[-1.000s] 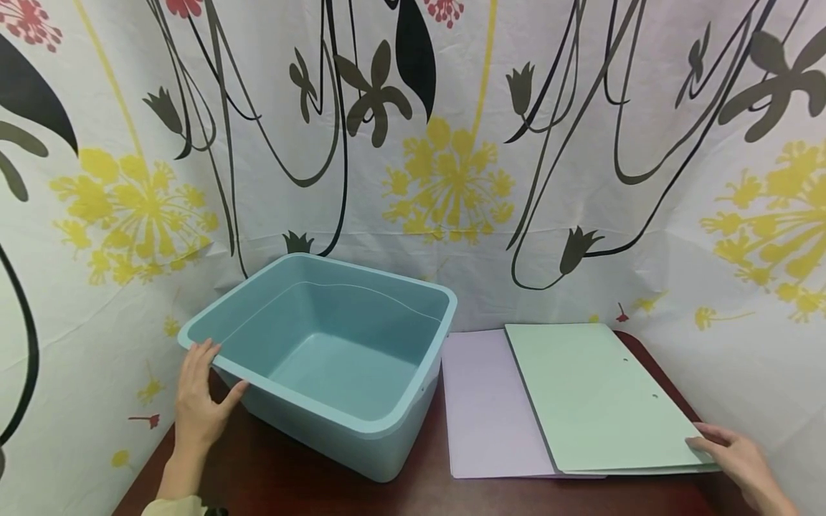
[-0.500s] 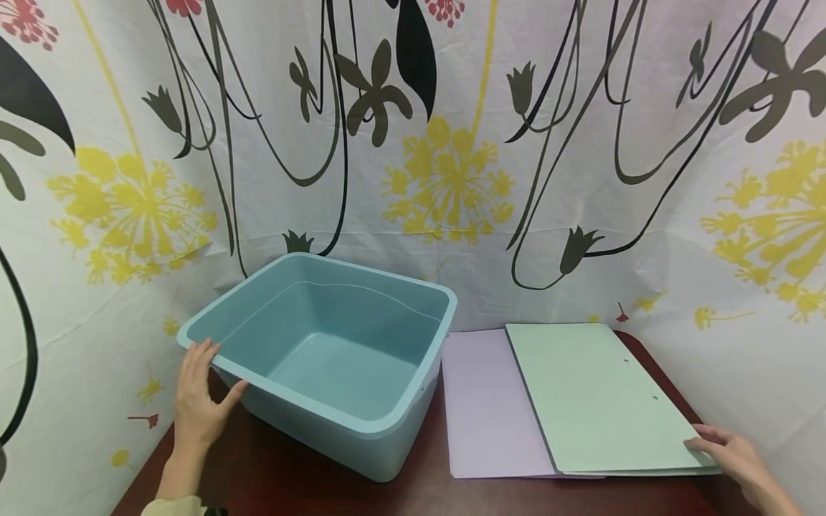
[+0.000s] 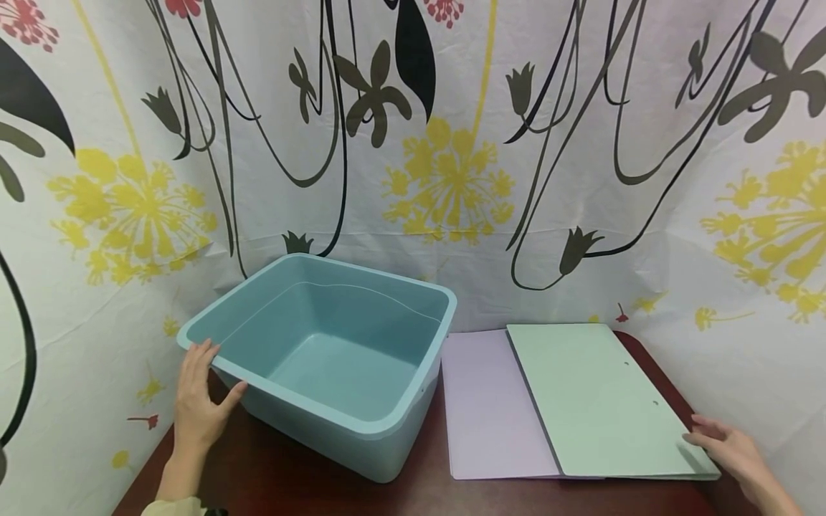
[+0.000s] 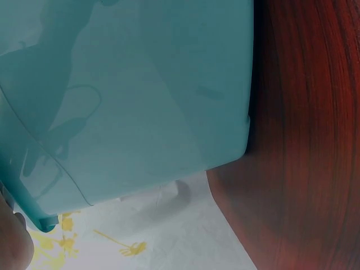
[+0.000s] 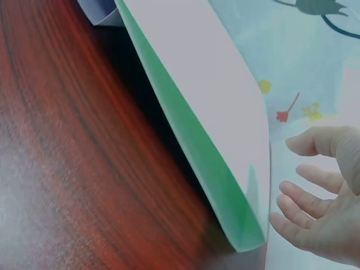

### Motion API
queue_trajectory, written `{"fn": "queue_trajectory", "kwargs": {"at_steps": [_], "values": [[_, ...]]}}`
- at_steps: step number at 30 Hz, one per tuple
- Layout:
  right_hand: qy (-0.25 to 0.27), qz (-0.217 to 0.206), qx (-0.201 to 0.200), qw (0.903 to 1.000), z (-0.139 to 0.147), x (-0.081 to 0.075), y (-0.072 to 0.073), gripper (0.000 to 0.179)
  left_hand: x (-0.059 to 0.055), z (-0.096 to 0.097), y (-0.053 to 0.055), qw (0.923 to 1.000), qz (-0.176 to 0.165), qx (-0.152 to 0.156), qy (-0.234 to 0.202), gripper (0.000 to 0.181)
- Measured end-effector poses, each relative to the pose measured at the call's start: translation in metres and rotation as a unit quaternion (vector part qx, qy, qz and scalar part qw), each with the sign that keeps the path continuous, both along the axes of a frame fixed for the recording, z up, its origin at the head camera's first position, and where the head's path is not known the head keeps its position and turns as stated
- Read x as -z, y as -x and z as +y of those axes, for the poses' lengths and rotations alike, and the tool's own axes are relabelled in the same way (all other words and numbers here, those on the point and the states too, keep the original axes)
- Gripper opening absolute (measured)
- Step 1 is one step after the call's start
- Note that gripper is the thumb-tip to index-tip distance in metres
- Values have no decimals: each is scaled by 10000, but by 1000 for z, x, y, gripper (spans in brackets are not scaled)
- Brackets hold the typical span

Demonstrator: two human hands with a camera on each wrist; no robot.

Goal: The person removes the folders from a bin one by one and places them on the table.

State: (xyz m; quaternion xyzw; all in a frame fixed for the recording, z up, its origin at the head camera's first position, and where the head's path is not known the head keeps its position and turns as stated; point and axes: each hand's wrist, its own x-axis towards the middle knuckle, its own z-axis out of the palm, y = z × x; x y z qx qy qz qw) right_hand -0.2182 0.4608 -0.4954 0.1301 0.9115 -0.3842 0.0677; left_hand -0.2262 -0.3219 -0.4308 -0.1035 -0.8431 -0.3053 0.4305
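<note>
A blue plastic tub [image 3: 335,426] stands on the table's left half, with its open top and bare inside floor showing. My left hand [image 3: 198,412] rests at its left front rim, fingers extended over the edge and thumb spread along the outside. In the left wrist view, only part of that hand [image 4: 12,239] appears beside the tub wall [image 4: 169,112]. To the right lies a pale green folder [image 3: 606,401], overlapping a lilac folder [image 3: 490,416]. My right hand [image 3: 732,451] is at the green folder's right front corner. The right wrist view shows its fingers [image 5: 320,180] spread and loosely bent, holding nothing.
A dark red-brown wooden table [image 3: 290,480] carries everything. Behind and at both sides hangs a white cloth [image 3: 452,86] printed with flowers. In the right wrist view, the green folder's near edge [image 5: 197,146] gapes slightly above the table [image 5: 84,152].
My right hand's fingers have shifted slightly up at the green folder's corner. The folder's front edge has dropped a little, and its layers show less. The left hand and tub stay put.
</note>
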Motion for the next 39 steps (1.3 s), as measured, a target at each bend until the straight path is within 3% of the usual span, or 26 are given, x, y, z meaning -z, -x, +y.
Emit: {"fn": "queue_trajectory", "kwargs": {"at_steps": [10, 20, 29, 32, 39], "values": [[20, 861, -110, 9962, -15, -11, -6, 70, -1, 0, 1, 9999, -134, -44, 44, 81], [-148, 674, -340, 9970, -27, -27, -2, 74, -8, -5, -3, 9970, -381, -73, 670, 79], [123, 956, -542, 9939, -33, -33, -2, 58, -15, -5, -9, 9940, -655, -48, 875, 82], [122, 1085, -594, 9922, -36, -33, -2, 54, -19, 1, -10, 9934, -537, -44, 1014, 86], [185, 1403, -591, 9882, -45, -33, -1, 50, -33, 31, -6, 9904, -282, 296, 1324, 91]]}}
